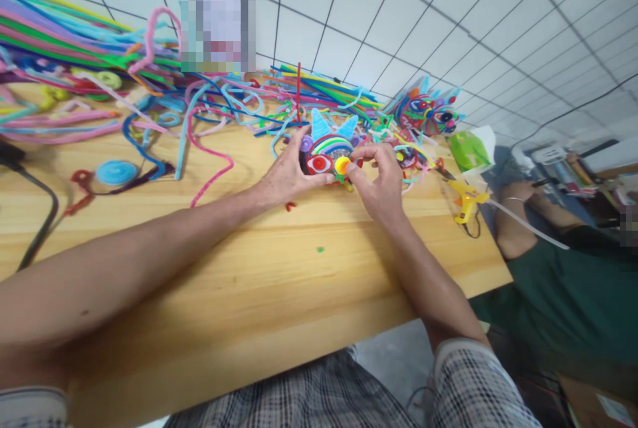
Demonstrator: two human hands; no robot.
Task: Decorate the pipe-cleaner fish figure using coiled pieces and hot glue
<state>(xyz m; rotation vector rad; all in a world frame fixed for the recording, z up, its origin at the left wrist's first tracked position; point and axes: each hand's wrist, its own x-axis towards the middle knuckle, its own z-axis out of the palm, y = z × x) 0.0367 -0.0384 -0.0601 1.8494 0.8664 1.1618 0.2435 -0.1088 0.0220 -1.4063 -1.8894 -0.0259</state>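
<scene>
A colourful pipe-cleaner face mask with light-blue spikes, a striped brow and a red-and-white eye is upright between my hands above the wooden table. My left hand grips its left side, thumb along the lower edge and fingers partly hidden behind. A yellow pipe-cleaner disc with an orange patch is at the middle of the face. My right hand is closed at that disc's right edge, thumb against it and index finger bent. The mask's right eye area is covered by my right fingers.
Piles of pipe cleaners line the wall side of the table. A light-blue coil lies left. A yellow glue gun, a green packet and a finished-looking mask are right, near a person's arm.
</scene>
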